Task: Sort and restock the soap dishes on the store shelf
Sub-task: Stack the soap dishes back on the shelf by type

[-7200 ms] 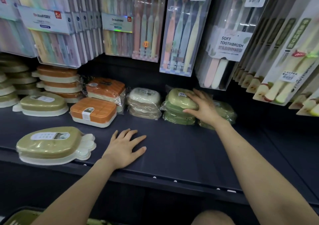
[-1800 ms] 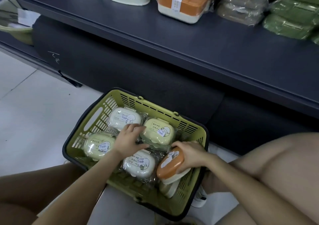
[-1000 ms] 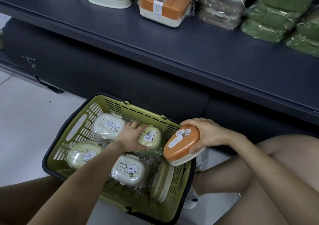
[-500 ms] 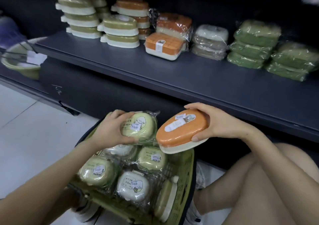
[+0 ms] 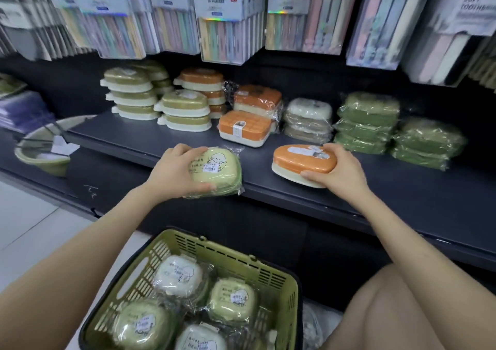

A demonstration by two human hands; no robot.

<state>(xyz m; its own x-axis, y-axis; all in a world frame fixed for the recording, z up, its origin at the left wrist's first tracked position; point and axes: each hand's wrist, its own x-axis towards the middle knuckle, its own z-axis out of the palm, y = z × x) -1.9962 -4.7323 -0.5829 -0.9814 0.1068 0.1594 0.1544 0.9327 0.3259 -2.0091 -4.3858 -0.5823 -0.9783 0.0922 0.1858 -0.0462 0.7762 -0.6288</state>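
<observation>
1. Your left hand (image 5: 171, 172) grips a wrapped pale-green soap dish (image 5: 217, 172) at the shelf (image 5: 402, 196) front edge. Your right hand (image 5: 341, 172) clasps an orange soap dish (image 5: 303, 162), on or just above the shelf.
2. Slick wrap could slip, and the dish would drop toward the basket (image 5: 284, 277).
3. The orange dish is well apart from the orange stack (image 5: 201, 80), so it's missorted if you let go there.

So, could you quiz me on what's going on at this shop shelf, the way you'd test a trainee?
1. What does the right hand grip? A) an orange-lidded soap dish B) a toothbrush pack C) nothing
2. True or false: the green basket by the knees is empty.
3. Fill in: the wrapped pale-green soap dish is held by the ____ hand.
Key: 1 A; 2 false, wrapped dishes lie in it; 3 the left hand.
</observation>
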